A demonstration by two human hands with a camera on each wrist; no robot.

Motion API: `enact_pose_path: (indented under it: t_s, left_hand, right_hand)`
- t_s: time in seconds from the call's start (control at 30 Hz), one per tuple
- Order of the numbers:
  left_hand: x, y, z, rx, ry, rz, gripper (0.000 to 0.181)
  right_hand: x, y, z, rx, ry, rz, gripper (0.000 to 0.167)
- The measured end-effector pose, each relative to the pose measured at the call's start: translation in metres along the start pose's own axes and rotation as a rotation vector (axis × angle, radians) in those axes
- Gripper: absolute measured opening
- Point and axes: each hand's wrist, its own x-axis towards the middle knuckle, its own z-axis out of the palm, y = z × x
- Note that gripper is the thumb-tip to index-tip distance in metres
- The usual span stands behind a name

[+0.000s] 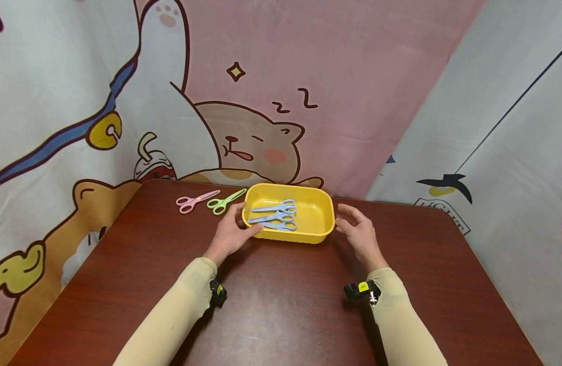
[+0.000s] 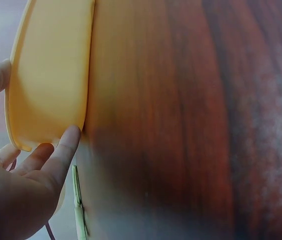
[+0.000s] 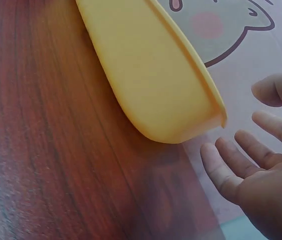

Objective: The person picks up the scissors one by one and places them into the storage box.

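Observation:
A yellow tray [image 1: 314, 216] lies at the far side of the table, with light blue scissors [image 1: 281, 217] in its left half. My left hand [image 1: 230, 233] grips the tray's left end, thumb at the front rim; the left wrist view shows the hand [image 2: 28, 185] with fingers round the end of the yellow tray [image 2: 51, 75]. Beside the right end, my right hand [image 1: 362, 238] is relaxed. In the right wrist view a gap separates this hand [image 3: 265, 175] from the yellow tray [image 3: 145, 65].
Pink scissors [image 1: 197, 200] and green scissors [image 1: 225, 202] lie left of the tray on the brown table [image 1: 281, 300]. A patterned cloth [image 1: 354, 91] hangs along the table's far edge.

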Motion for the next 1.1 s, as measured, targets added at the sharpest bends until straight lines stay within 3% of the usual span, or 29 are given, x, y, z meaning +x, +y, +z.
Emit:
enact_pose_path:
  t_s: [0.57,1.1]
  left_hand:
    - [0.001,-0.001,0.000,-0.012,-0.006,-0.002,0.087]
    - [0.000,0.000,-0.001,-0.001,-0.011,0.003,0.087]
  right_hand:
    - [-0.005,0.013,0.010,0.029,-0.036,0.100,0.054]
    - [-0.005,0.016,0.019,0.078,-0.047,0.132,0.068]
